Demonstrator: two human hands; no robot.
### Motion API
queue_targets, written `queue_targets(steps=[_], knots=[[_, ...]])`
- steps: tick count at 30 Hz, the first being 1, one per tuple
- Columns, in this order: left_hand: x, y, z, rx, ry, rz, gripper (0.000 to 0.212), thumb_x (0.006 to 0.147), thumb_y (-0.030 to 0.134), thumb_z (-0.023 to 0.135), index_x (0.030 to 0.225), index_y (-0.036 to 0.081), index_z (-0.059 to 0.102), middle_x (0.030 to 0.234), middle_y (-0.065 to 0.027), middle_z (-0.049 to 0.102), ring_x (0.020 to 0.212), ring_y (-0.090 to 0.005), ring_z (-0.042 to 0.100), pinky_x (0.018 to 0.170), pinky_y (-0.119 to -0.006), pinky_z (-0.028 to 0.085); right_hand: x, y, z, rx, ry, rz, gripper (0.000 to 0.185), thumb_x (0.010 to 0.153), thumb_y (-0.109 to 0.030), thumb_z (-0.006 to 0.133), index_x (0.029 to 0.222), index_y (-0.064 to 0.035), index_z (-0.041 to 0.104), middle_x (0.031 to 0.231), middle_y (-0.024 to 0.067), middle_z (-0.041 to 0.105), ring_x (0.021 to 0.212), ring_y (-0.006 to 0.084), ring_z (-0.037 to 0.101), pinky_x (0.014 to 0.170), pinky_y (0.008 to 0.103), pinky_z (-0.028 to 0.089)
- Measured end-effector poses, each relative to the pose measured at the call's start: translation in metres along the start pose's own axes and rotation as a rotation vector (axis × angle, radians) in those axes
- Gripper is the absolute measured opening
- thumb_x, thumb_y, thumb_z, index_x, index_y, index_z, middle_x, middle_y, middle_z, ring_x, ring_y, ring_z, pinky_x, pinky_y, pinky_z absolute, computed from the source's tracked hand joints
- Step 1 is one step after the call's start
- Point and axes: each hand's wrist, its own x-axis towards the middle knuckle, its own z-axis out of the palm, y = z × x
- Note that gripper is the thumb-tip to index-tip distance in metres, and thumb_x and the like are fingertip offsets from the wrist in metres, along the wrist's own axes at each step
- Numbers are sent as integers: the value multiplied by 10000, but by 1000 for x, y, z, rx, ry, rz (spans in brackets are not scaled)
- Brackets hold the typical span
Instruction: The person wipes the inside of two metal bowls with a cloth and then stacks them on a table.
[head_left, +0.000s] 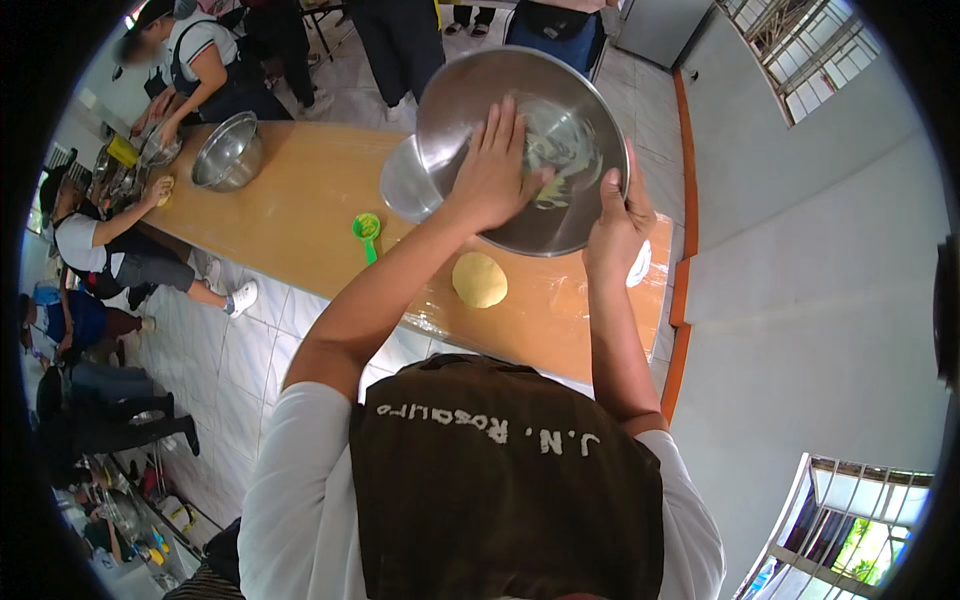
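A large stainless-steel mixing bowl is tilted toward me above the table. My right hand grips its right rim, thumb on the near side. Inside the bowl, my left hand lies flat with extended fingers, slightly blurred, against the wall. Pale yellow greasy smears cover the inner surface beside its thumb. Below the bowl, a smooth round of yellow dough rests on the table. A green measuring scoop with yellow residue lies to the left, its handle partly behind my left forearm.
The brown table has a plastic covering. Another metal bowl is partly hidden behind the raised one. A steel bowl stands farther left, near people working. A white item shows behind my right wrist. A wall borders the right.
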Motion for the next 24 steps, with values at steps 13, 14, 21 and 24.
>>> queue_targets(steps=[13,14,21,24], knots=[[-11,21,30,-195,-58,124,737,917,424,452,1368,-124,253,1478,-283,149,1387,-410,118,1127,-463,116,4,-3,-5,-106,4,9,322,922,-56,516,1240,-37,563,1235,96,550,1139,170,498,977,279,357],[-15,24,29,-297,-59,288,747,915,422,457,1359,-141,249,1477,-291,137,1387,-410,117,1124,-475,115,2,-6,-4,-108,0,12,322,922,-56,516,1240,-37,563,1235,96,550,1139,170,498,977,279,357],[12,25,20,-501,340,-24,691,953,375,389,1425,-68,145,1479,-315,65,1394,-418,42,1128,-463,78,-5,0,5,-164,-90,-96,324,916,-57,523,1235,-20,564,1227,94,553,1127,165,500,964,276,370],[10,39,21,-1090,177,103,663,970,367,338,1440,-47,119,1508,-249,50,1416,-339,27,1132,-467,45,-3,-8,5,-240,-126,-74,329,921,-67,513,1244,-26,560,1233,64,553,1109,139,506,950,270,382]])
